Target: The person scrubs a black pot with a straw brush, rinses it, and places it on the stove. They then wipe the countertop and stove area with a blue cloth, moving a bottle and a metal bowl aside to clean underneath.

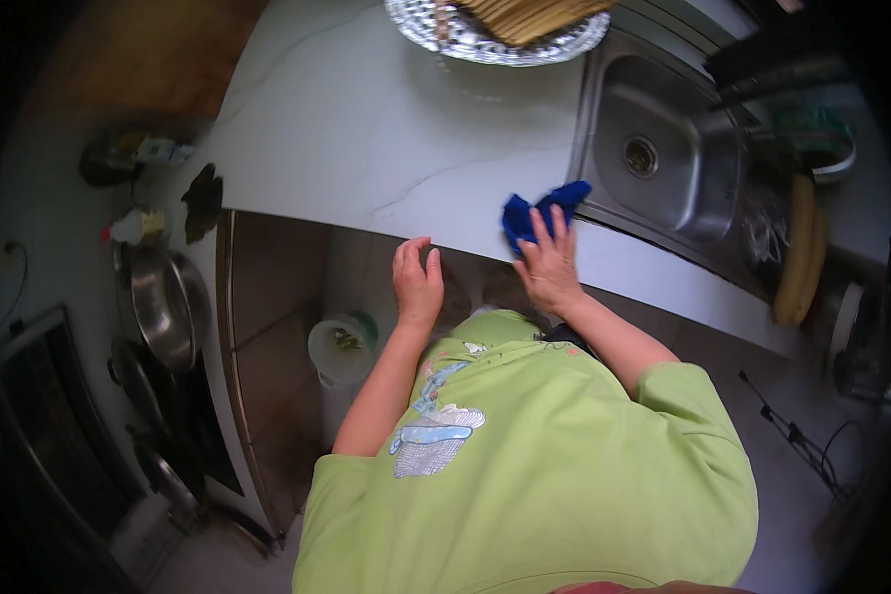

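Note:
My right hand [552, 271] rests on a blue cloth [542, 211], its fingers pressing the cloth onto the white marble-patterned countertop [356, 134]. The cloth lies bunched near the counter's front edge, beside the left rim of the stainless steel sink [672, 145]. At the front edge, left of the cloth, my left hand [418, 281] is raised with its fingers slightly bent and the thumb apart. It holds nothing. Whether it touches the counter edge is unclear.
A silvery openwork tray [490, 53] with yellowish sticks [534, 18] stands at the back. Two long tan objects [796, 252] lie right of the sink. To the left are a metal basin [165, 308], a dark rag [203, 204] and a white bin [339, 353] below the counter.

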The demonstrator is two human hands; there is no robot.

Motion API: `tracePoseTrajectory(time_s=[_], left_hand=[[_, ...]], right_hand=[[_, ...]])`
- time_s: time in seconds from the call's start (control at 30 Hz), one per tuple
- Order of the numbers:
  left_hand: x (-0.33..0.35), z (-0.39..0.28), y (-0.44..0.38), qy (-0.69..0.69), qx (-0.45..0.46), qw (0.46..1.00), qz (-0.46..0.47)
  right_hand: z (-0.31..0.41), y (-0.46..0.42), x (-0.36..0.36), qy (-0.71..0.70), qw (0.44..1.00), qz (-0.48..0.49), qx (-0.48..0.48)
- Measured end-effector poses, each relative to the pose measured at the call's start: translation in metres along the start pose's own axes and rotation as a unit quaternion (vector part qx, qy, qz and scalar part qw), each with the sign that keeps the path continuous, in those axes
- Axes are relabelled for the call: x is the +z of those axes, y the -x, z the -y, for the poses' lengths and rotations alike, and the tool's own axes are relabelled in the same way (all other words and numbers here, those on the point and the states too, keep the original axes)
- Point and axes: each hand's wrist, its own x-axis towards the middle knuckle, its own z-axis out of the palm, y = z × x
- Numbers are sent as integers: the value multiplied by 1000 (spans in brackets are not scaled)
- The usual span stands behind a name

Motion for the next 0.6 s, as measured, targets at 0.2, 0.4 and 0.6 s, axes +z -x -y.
tracePoseTrajectory(time_s=[0.2, 0.4, 0.6], left_hand=[[-35, 40, 16, 28, -52, 996, -61], [-70, 78, -2, 43, -48, 996, -58], [-81, 143, -10, 217, -157, 961, -68]], right_hand=[[112, -124, 81, -52, 989, -22, -139], [144, -220, 130, -139, 967, -151, -153], [44, -151, 41, -145, 933, -328, -23]])
